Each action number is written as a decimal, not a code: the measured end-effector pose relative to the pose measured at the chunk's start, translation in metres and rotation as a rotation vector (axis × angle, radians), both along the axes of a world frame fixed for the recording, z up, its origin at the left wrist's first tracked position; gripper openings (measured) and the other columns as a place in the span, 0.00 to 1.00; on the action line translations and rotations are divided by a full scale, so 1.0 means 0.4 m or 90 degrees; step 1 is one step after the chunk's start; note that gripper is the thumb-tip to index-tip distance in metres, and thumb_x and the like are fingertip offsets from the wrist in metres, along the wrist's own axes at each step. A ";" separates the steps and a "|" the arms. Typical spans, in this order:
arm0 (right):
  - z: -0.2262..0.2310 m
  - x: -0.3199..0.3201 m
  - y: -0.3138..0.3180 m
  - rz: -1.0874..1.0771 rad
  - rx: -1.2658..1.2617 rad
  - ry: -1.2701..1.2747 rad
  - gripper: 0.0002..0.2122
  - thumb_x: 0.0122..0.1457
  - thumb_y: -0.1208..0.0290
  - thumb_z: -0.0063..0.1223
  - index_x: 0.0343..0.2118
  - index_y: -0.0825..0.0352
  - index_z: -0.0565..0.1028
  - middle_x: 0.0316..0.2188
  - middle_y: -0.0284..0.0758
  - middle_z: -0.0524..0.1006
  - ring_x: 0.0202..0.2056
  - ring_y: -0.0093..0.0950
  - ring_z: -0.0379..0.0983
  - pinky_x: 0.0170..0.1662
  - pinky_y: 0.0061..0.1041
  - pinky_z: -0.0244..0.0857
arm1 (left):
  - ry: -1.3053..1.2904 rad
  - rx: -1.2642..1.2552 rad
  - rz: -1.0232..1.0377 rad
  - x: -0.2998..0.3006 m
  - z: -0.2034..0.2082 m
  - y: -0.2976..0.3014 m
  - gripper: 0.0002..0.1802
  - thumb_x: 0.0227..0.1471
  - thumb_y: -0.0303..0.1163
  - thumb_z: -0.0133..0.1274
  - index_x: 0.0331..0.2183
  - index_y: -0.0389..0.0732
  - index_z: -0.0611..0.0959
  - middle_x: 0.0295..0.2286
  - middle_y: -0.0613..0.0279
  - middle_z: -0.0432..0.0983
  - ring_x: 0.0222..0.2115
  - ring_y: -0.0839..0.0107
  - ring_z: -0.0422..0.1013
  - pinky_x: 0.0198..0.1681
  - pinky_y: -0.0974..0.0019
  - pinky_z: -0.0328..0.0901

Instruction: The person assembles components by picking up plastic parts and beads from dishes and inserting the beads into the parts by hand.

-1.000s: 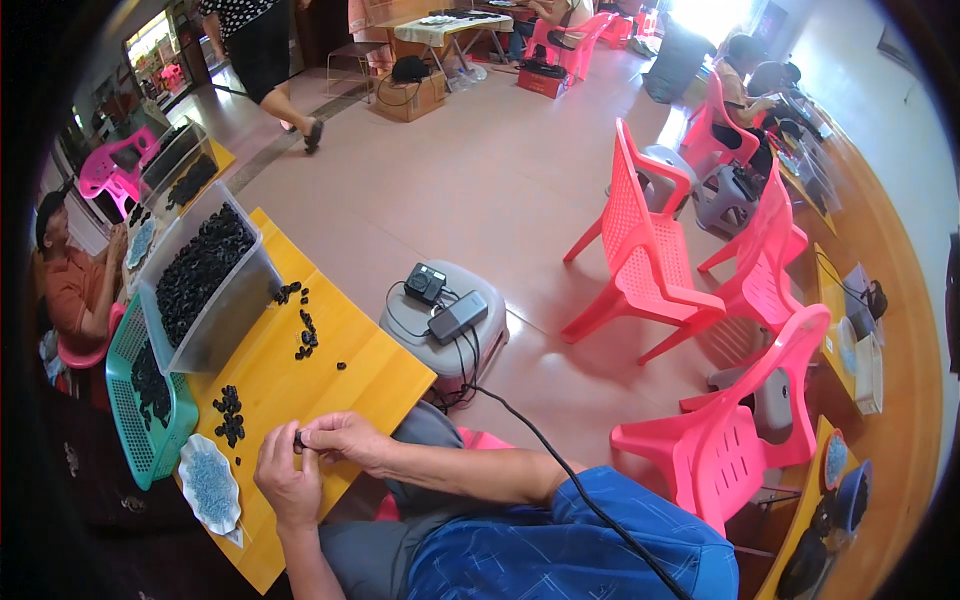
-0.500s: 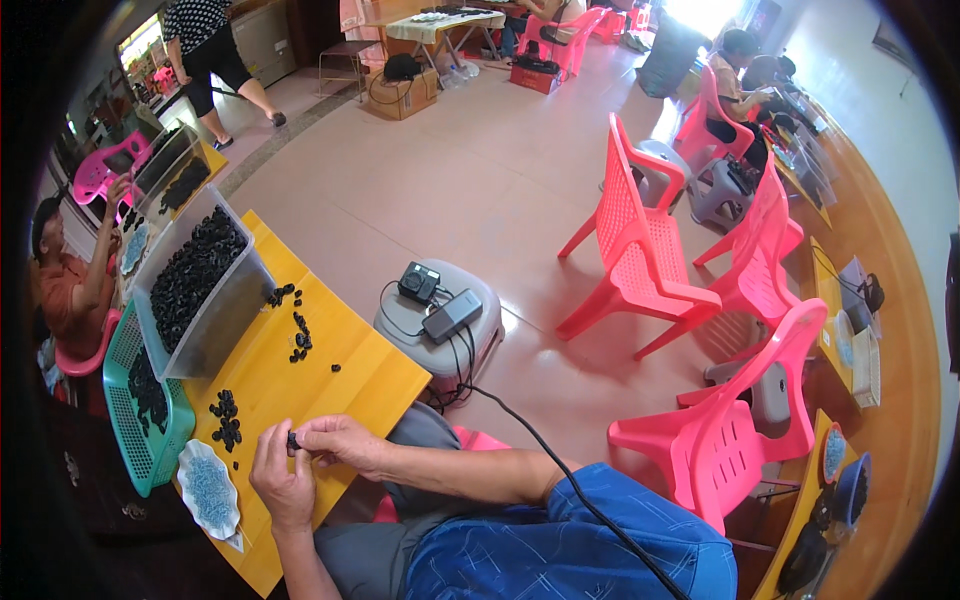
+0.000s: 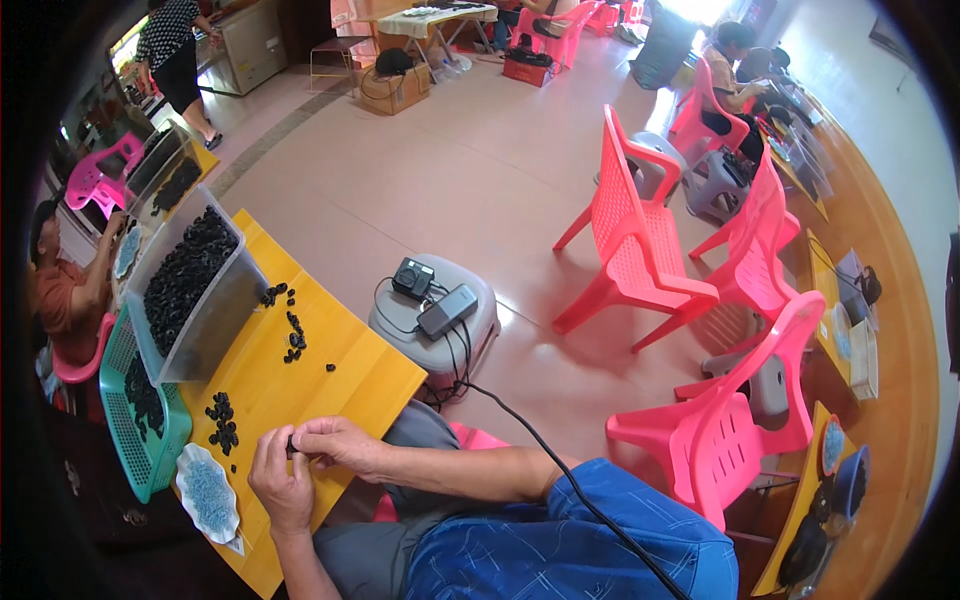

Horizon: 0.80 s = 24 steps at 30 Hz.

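- Bare left hand (image 3: 280, 488) and bare right hand (image 3: 342, 446) meet at the near edge of the smooth yellow wooden table (image 3: 345, 375), fingertips pinching one small rounded black piece (image 3: 291, 443) between them; how firmly, I cannot tell.
- A light pinch should serve best, I'd judge: one hand steadying, the other working, the piece kept over the tabletop.
- Just beside the left hand, a white scalloped dish (image 3: 234, 518) of fine pale-blue bits (image 3: 208, 490).
- Beyond, loose glossy black pieces (image 3: 222, 424) in a cluster.
- Farther, a perforated green plastic basket (image 3: 170, 458) and a translucent straight-sided plastic bin (image 3: 207, 345), heaped with black pieces.
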State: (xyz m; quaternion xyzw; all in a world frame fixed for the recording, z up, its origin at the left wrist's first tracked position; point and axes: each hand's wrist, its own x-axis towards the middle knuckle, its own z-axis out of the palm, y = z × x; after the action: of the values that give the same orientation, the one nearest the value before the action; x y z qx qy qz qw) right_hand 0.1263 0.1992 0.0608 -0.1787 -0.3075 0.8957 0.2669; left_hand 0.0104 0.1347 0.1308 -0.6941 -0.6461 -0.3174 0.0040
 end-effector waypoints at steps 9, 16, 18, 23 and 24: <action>-0.015 -0.005 0.000 0.002 0.035 0.019 0.09 0.64 0.60 0.51 0.34 0.59 0.76 0.27 0.20 0.73 0.29 0.11 0.65 0.34 0.13 0.60 | 0.014 0.006 0.003 -0.002 -0.009 0.002 0.15 0.45 0.19 0.56 0.40 0.34 0.78 0.35 0.49 0.76 0.37 0.50 0.75 0.40 0.56 0.70; -0.016 -0.008 -0.001 -0.002 0.051 0.000 0.10 0.65 0.58 0.50 0.34 0.58 0.76 0.28 0.20 0.74 0.29 0.11 0.65 0.34 0.13 0.59 | 0.023 0.013 -0.001 0.000 -0.005 0.006 0.14 0.45 0.19 0.56 0.39 0.34 0.78 0.34 0.49 0.76 0.36 0.50 0.75 0.39 0.57 0.70; -0.018 -0.008 -0.002 -0.004 0.043 -0.007 0.10 0.65 0.58 0.50 0.35 0.58 0.76 0.28 0.20 0.74 0.29 0.11 0.65 0.34 0.13 0.59 | 0.006 0.015 0.020 0.001 -0.007 0.005 0.14 0.45 0.19 0.56 0.38 0.34 0.79 0.34 0.49 0.76 0.36 0.50 0.75 0.38 0.57 0.70; -0.027 -0.011 -0.002 0.010 0.048 0.006 0.10 0.64 0.58 0.51 0.35 0.58 0.77 0.29 0.20 0.75 0.30 0.11 0.66 0.34 0.14 0.60 | 0.009 -0.001 -0.007 -0.008 -0.004 0.002 0.15 0.45 0.19 0.56 0.39 0.33 0.78 0.35 0.48 0.76 0.35 0.50 0.75 0.38 0.57 0.70; -0.028 -0.012 -0.003 0.011 0.048 0.005 0.10 0.64 0.58 0.51 0.35 0.58 0.77 0.29 0.20 0.75 0.30 0.11 0.66 0.34 0.14 0.60 | 0.005 -0.005 -0.007 -0.008 -0.003 0.002 0.15 0.44 0.19 0.57 0.39 0.33 0.78 0.35 0.48 0.76 0.35 0.50 0.75 0.38 0.57 0.70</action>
State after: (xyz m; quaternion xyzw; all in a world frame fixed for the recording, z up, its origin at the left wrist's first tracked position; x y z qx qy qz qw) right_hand 0.1216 0.1982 0.0496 -0.1626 -0.3416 0.8863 0.2670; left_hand 0.0073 0.1354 0.1297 -0.6986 -0.6437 -0.3125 0.0021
